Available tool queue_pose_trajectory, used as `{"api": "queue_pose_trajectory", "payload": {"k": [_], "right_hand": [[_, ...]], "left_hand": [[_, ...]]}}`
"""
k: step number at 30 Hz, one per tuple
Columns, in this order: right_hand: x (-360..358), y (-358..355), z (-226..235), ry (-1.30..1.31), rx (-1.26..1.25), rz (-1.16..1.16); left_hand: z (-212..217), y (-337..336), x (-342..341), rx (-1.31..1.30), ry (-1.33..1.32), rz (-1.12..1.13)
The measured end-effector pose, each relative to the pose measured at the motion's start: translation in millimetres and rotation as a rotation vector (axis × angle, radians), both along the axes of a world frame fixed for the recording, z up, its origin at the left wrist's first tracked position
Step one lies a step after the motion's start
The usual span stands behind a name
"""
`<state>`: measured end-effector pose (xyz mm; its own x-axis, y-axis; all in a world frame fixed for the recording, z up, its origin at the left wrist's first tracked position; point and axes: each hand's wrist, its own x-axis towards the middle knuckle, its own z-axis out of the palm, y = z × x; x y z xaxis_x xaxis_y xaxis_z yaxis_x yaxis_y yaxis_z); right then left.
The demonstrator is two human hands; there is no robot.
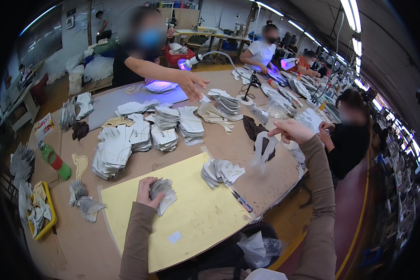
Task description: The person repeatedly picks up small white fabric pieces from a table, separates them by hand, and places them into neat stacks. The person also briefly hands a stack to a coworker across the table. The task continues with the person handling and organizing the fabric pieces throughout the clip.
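Note:
My left hand (149,192) is closed around a small stack of grey-white cut fabric pieces (165,195), held over the yellow sheet (140,233). My right hand (295,131) is raised at the right side of the table, thumb and fingers pinched on a white U-shaped piece (259,145). The lower end of this piece is smeared by motion, and behind it lies dark brown material (250,127). On the yellow sheet's far right part rests a fanned pile of white cut pieces (221,172). Thread snips (241,200) lie at the sheet's right edge.
Several stacks of white pieces (112,151) stand beyond the sheet. A green bottle (54,160) and a yellow basket (50,224) are at left. Across the table a co-worker's arm (168,77) reaches in near a lamp (186,63). Another person (347,140) works at right.

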<state>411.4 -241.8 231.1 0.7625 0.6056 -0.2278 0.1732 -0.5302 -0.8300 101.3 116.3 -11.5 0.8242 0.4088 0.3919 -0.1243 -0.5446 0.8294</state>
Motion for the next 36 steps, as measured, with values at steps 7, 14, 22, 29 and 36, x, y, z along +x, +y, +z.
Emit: {"api": "queue_pose_trajectory", "payload": {"k": [7, 14, 22, 29, 36], "right_hand": [[24.6, 24.8, -17.6, 0.052, 0.146, 0.027], [34.9, 104.8, -32.9, 0.124, 0.410, -0.013], [17.4, 166.0, -33.3, 0.165, 0.570, 0.064], [-19.0, 189.1, -42.0, 0.083, 0.712, 0.090], [-111.8, 200.4, -110.8, 0.042, 0.443, 0.484]], "left_hand": [[-0.7, 0.6, 0.3, -0.014, 0.017, 0.008], [-1.7, 1.9, 0.3, -0.045, 0.037, 0.000], [-0.9, 0.3, -1.4, -0.077, 0.076, -0.018], [-2.3, 1.2, -2.1, -0.058, 0.068, -0.024], [-3.8, 0.3, -1.1, -0.047, 0.042, -0.048]]}}
